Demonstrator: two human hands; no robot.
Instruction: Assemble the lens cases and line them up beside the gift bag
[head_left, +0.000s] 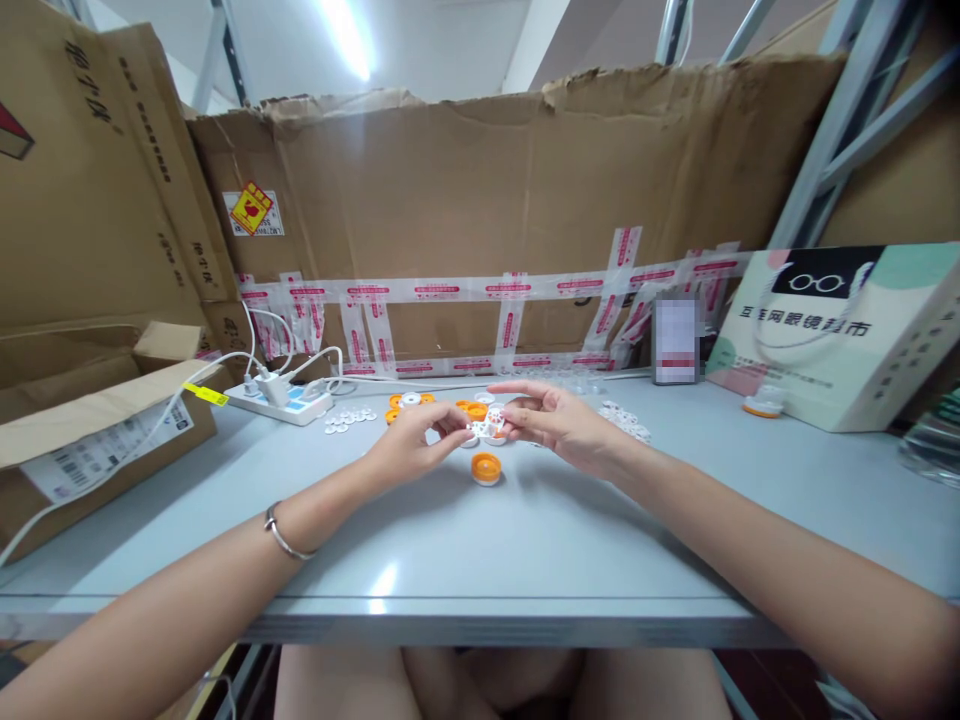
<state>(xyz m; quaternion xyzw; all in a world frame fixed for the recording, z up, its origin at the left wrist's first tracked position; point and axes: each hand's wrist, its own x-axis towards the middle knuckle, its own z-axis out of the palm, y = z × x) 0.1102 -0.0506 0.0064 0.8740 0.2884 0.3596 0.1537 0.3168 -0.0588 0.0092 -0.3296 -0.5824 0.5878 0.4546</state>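
Note:
My left hand (pixel 415 437) and my right hand (pixel 551 420) meet above the grey table (pixel 480 540), both pinching a small white plastic part (pixel 484 428) between their fingertips. The right index finger sticks out straight to the left. Just below the hands an orange cap (pixel 486 467) lies on the table. Behind them lie more orange caps (pixel 472 408) and a white ring on an orange cap (pixel 410 400). Small white discs (pixel 349 418) are scattered to the left, and more white parts (pixel 626 420) lie to the right. A bracelet circles my left wrist.
A white power strip (pixel 279 400) with plugs and cables sits at the back left. An open cardboard box (pixel 90 420) stands at the left. A taped cardboard wall (pixel 510 220) closes the back. A printed paper bag (pixel 840 330) leans at the right, with an orange cap (pixel 761 405) before it.

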